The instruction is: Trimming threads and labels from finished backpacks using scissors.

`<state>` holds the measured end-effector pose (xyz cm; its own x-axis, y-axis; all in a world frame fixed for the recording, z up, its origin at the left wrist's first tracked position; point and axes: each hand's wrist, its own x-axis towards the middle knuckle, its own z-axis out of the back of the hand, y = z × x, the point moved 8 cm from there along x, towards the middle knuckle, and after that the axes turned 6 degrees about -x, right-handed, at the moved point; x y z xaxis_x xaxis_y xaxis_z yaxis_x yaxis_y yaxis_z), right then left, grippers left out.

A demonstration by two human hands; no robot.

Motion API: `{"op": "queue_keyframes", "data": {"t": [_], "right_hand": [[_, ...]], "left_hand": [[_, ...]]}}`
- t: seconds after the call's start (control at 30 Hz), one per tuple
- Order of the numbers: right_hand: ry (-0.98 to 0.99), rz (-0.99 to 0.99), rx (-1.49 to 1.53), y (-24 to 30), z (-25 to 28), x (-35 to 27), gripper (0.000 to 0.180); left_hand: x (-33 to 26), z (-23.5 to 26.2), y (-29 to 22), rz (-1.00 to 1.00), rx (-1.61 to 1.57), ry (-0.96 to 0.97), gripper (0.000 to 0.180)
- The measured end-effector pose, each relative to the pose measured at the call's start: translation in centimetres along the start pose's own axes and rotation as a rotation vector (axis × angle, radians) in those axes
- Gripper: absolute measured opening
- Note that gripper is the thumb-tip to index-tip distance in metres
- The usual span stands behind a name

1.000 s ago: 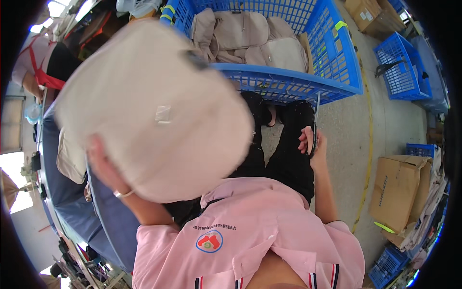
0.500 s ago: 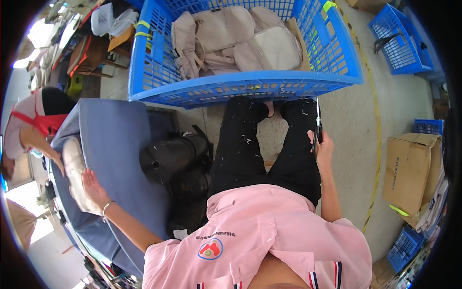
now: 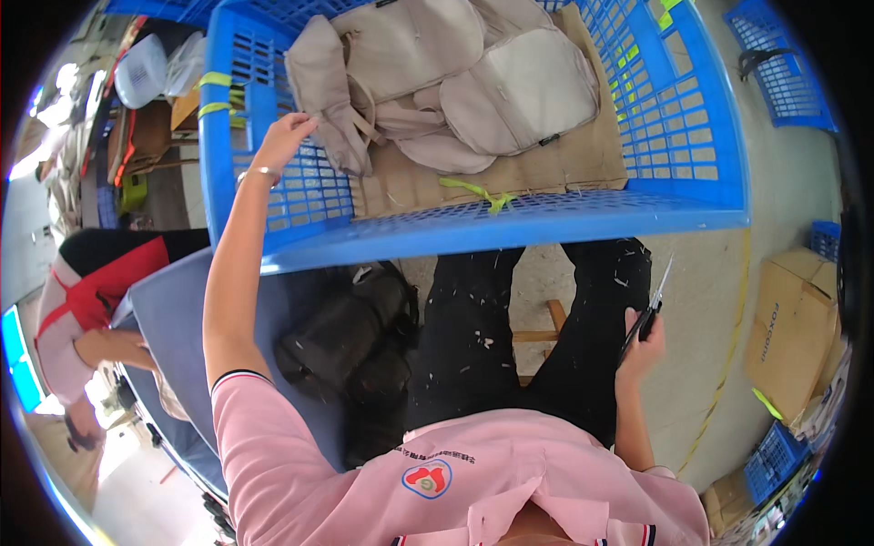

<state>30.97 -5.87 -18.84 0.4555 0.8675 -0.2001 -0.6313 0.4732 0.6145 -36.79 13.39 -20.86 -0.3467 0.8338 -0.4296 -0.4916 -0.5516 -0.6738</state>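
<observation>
My left hand (image 3: 288, 139) reaches over the left side of a blue plastic crate (image 3: 510, 225). Its fingertips are pinched together at the left edge of a beige bag (image 3: 320, 77), which leans among several similar beige fabric bags. Down by my right thigh, my right hand (image 3: 644, 344) is closed around the black handles of scissors (image 3: 657, 298), their metal blades pointing up and away from me.
Cardboard (image 3: 583, 178) lines the crate. On my left is a blue-grey padded surface (image 3: 205, 305), a co-worker in a red apron (image 3: 96, 296) beyond it. Dark rolled material (image 3: 341, 332) lies beneath. A cardboard box (image 3: 787, 328) and other blue crates (image 3: 778, 68) stand on the right.
My left hand has left the beige piece on the padded surface and moved up and right to the bags in the crate. The view has shifted. My right hand still holds the scissors.
</observation>
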Motion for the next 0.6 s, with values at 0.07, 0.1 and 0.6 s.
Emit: {"op": "queue_keyframes", "data": {"t": [0.07, 0.1, 0.6], "right_hand": [[0.004, -0.001, -0.068, 0.5, -0.1, -0.1, 0.03], [0.007, -0.002, -0.053, 0.7, -0.5, -0.1, 0.03], [-0.037, 0.061, -0.097, 3.1, -0.8, 0.0, 0.021]], "left_hand": [[6.7, -1.0, 4.9, 0.055, 0.139, 0.029, 0.059], [9.3, 0.5, 7.7, 0.091, 0.288, -0.076, 0.064], [12.8, -6.5, 3.6, -0.211, 0.647, -0.182, 0.044]]}}
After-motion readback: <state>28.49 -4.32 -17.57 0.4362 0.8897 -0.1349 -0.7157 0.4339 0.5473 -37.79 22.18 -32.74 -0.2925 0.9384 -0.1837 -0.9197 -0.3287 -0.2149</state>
